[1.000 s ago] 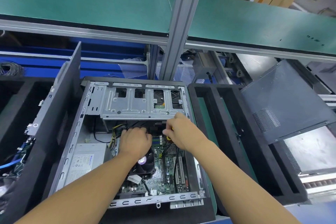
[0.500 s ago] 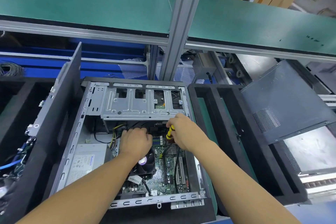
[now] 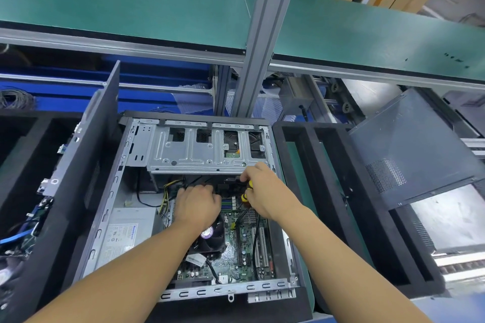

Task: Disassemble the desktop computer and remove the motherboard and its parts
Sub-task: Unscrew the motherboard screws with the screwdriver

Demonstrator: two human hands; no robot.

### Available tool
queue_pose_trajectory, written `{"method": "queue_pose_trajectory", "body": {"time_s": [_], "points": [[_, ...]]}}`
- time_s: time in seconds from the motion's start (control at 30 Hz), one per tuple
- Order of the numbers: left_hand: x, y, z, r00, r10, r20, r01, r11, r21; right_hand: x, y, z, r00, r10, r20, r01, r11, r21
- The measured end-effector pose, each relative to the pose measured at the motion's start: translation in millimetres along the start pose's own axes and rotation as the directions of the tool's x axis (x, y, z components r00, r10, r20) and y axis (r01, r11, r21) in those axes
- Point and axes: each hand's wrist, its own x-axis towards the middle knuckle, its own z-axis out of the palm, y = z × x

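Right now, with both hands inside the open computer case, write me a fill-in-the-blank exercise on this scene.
1. The right hand grips a screwdriver whose handle is black and ____.
2. The power supply lies to the ____ of the motherboard.
3. The shelf above the case has a ____ top.
Missing words: yellow; left; green.
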Motion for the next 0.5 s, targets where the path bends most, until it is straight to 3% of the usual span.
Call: {"method": "queue_pose_trajectory", "body": {"time_s": [0.3, 0.5], "points": [[-2, 2, -2, 0.989, 0.143, -0.043, -0.147, 0.981, -0.126, 2, 4, -3, 0.999, 0.038, 0.005, -0.038, 0.996, -0.080], [-3, 2, -6, 0.967, 0.253, 0.001, -0.251, 0.959, -0.131, 3, 6, -18, 1.000, 0.028, 0.000, -0.028, 0.994, -0.102]]}}
